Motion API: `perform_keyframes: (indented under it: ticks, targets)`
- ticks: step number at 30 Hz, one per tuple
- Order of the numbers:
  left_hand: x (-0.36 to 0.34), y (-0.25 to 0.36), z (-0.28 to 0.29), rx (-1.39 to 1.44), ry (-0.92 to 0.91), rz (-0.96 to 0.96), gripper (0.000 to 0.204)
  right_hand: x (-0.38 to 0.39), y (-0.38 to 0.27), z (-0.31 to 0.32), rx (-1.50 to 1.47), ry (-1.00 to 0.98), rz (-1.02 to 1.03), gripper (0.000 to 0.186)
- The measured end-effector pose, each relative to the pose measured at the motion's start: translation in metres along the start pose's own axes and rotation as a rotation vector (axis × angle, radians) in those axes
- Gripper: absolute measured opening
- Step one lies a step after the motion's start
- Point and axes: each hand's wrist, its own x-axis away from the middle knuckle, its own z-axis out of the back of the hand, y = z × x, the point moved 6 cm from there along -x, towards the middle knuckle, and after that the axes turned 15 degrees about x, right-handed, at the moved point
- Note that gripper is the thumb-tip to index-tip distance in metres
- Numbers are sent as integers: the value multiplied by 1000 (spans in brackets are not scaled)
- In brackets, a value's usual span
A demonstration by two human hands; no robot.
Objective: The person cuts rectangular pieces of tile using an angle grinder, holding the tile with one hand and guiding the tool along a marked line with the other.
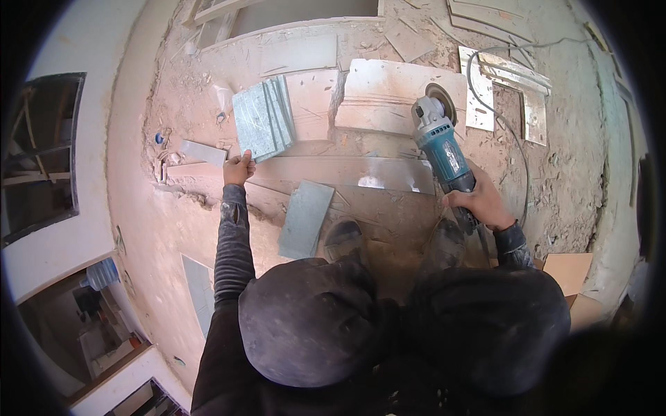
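In my right hand (489, 200) is a teal angle grinder (446, 154), gripped round its dark rear handle. Its cutting disc (441, 102) points away from me, over the right end of a pale slab (388, 97). My left hand (239, 168) pinches the near corner of a fanned stack of grey-green tiles (262, 118), thumb on top. The stack lies on the dusty floor, a little left of the middle. Closer to my boots rests another grey-green tile piece (304, 218), apart from both hands.
The grinder's grey cable (522, 156) loops along the right side. Cut white panels (479, 97) lie at the far right, and a long board (326, 170) crosses in front of my boots (345, 239). Rubble and offcuts litter the floor. At left is a wall with openings (94, 187).
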Motion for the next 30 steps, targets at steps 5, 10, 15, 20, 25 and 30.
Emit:
perform_keyframes:
  ticks: [5,10,15,20,25,30]
  targets:
    - [-6,7,-7,-431,-14,-75,52,-1,6,1,58,8,-61,67]
    - [0,9,-9,-463,-70,-81,55,-2,10,2,34,21,-91,63]
    - [27,0,35,-399,270,-340,46,-5,8,-1,40,1,-124,63]
    - [159,-40,-67,-848,-32,-498,64,-4,16,1,21,28,-144,62]
    - [206,-73,-99,-1077,-59,-363,98,-6,15,2,-1,25,-147,59]
    - [204,-61,-104,-1065,-80,-321,93,-6,18,3,-30,64,-126,57]
